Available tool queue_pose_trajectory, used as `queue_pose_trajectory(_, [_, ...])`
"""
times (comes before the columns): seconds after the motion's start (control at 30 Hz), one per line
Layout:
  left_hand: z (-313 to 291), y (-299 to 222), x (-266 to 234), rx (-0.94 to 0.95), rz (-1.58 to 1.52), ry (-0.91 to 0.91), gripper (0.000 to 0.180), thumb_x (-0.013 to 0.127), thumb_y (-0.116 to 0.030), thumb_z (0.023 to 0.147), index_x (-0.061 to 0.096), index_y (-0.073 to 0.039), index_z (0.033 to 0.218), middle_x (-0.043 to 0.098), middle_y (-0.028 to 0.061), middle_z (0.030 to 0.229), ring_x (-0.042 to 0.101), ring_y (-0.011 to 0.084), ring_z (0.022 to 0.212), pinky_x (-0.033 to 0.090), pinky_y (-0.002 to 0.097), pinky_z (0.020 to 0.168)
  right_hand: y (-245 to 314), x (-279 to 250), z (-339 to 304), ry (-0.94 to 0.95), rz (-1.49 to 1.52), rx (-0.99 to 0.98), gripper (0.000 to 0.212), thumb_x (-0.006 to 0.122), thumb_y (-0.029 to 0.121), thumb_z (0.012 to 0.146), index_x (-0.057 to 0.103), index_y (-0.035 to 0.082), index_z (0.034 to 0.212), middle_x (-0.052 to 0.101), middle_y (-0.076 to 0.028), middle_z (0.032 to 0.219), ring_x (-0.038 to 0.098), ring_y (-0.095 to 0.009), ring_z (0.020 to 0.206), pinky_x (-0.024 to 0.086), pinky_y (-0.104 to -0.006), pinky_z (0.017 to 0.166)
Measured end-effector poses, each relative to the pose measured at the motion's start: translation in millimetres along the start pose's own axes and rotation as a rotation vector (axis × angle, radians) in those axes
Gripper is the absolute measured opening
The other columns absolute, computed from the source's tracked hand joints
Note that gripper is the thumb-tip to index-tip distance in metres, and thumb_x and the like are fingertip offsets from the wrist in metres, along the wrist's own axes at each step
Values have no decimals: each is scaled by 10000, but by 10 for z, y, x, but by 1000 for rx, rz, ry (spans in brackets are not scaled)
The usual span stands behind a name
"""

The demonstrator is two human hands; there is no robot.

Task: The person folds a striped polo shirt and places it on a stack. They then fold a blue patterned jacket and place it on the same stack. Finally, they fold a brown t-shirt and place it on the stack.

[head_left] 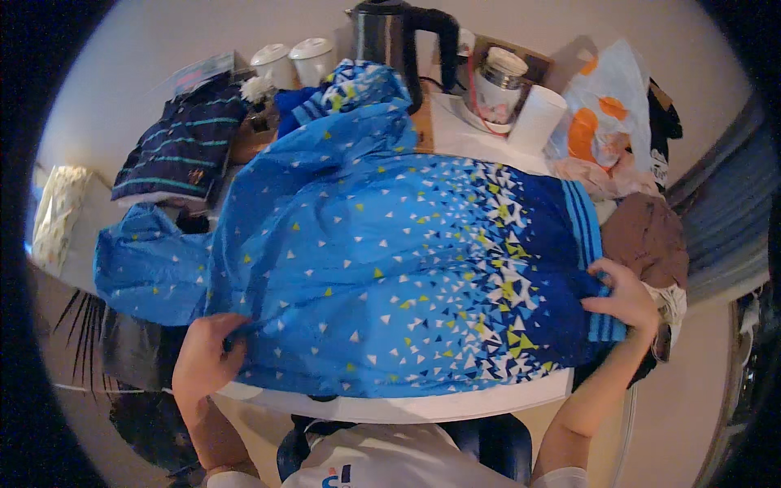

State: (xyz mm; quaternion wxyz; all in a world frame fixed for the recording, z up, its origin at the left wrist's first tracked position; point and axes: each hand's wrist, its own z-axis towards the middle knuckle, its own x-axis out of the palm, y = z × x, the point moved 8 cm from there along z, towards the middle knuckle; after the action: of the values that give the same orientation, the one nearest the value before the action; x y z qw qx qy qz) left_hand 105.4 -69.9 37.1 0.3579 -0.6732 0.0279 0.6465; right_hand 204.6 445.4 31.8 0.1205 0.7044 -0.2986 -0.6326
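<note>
A blue jacket [350,260] with small white and yellow triangles lies spread sideways over the table. Its dark navy hem, edged with light blue stripes, points right. One sleeve [150,256] stretches out to the left, and the other sleeve [358,85] is bunched up toward the back. At the jacket's near left edge, my left hand [209,355] has its fingers closed on the fabric. My right hand [622,299] grips the striped hem between thumb and fingers at the right.
A folded dark striped shirt [183,142] lies at the back left. Behind the jacket stand white lidded cups [313,61], a kettle [382,45], a jar [498,85] and a white cylinder [535,118]. A plastic bag [602,114] and brown cloth [647,240] sit at right. The white table edge [407,407] curves near me.
</note>
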Motion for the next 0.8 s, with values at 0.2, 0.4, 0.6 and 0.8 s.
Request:
queue_pose_trajectory(0.2, [27, 312, 105, -114, -363, 53, 413, 526, 54, 740, 592, -3, 1144, 602, 229, 764, 616, 311, 654, 460, 352, 628, -275, -109, -218, 94, 205, 177, 536, 863, 155, 563, 573, 59, 1003, 580, -22, 929, 532, -127, 910, 431, -290, 827])
queue_pose_trajectory(0.4, [2, 156, 37, -156, -87, -123, 394, 570, 18, 749, 590, -35, 1138, 581, 190, 881, 580, 340, 802, 461, 366, 724, 241, -171, -180, -101, 222, -147, 565, 822, 134, 618, 572, 45, 1117, 606, -48, 1029, 569, -171, 988, 426, -307, 900])
queue_pose_trajectory(0.6, [-22, -367, 78, 66, -95, -279, 459, 673, -15, 681, 612, -78, 1131, 541, 141, 1166, 525, 355, 1063, 429, 425, 917, 1668, 419, 47, -182, 78, -449, 383, 731, 122, 744, 604, 20, 1091, 640, -149, 967, 619, -219, 936, 473, -322, 855])
queue_pose_trajectory(0.8, [12, -611, 547, 346, -100, -119, 383, 738, -71, 624, 695, -138, 999, 566, 62, 1214, 501, 344, 1147, 402, 483, 968, 2058, 1321, 305, -52, -279, -592, 843, 705, 482, 726, 375, 31, 1357, 554, -232, 1157, 520, -401, 1076, 310, -465, 1018])
